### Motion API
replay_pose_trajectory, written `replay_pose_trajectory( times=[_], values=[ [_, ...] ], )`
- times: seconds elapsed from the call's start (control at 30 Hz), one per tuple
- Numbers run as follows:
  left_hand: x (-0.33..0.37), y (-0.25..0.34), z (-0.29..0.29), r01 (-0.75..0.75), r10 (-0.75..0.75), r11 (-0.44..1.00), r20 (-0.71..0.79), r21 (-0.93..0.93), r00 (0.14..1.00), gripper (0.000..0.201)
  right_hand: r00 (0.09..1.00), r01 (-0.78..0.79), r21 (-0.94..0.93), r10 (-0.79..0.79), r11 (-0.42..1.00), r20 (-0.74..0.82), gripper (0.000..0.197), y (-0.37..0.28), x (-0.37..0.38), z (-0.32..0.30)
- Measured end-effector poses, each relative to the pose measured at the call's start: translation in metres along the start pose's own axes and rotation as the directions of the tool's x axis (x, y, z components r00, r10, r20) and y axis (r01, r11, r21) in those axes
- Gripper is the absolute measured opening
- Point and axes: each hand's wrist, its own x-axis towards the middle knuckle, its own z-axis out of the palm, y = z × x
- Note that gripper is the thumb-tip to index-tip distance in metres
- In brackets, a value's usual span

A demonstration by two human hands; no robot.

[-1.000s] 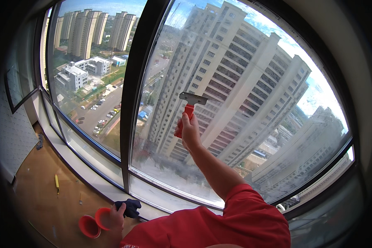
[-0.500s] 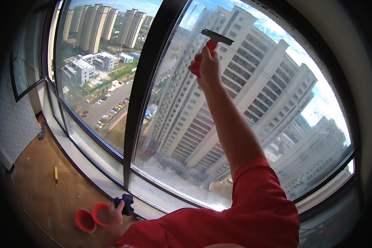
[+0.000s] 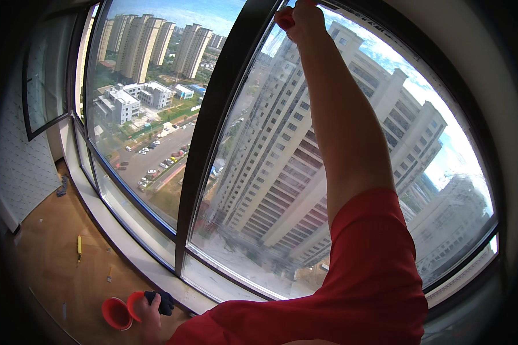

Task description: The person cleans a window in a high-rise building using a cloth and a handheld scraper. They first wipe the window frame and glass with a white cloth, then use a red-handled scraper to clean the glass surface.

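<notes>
My right hand [image 3: 307,24] is raised to the top of the large window pane [image 3: 253,190], close to the dark upright frame. Its fingers are wrapped round the red handle [image 3: 284,18] of a scraper, whose blade is out of view past the upper edge. Streaks and hazy patches cover parts of the glass. Low on the left, my left hand [image 3: 149,315] is closed on a dark, bunched cloth [image 3: 166,303], held above a red bucket [image 3: 134,305]. A second red bucket [image 3: 117,314] stands beside it on the floor.
A thick dark window post [image 3: 204,138] divides the panes, and a pale sill [image 3: 129,247] runs along their foot. On the brown floor [image 3: 63,230] lie a yellow-handled tool [image 3: 79,247] and small scraps. An inward-opened window sash [image 3: 47,86] stands at the far left.
My right hand has gone up the glass with the scraper, taking the blade out of view. My left hand and the cloth are slightly lower and further left. The view has shifted a little.
</notes>
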Motion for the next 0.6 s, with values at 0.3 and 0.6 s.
replay_pose_trajectory(
  times=[0.3,0.6],
  values=[
    [-0.006,-0.011,-0.001,0.024,-0.026,1.000,-0.103,-0.015,0.994,0.013,0.999,-0.022,-0.263,0.035,0.965,0.042,0.054,0.027,-0.081,0.007],
    [-0.002,-0.016,-0.003,-0.030,0.032,0.999,-0.197,0.015,0.980,0.013,0.999,0.007,-0.142,-0.001,0.990,0.040,0.034,0.006,0.005,0.004]
  ],
)
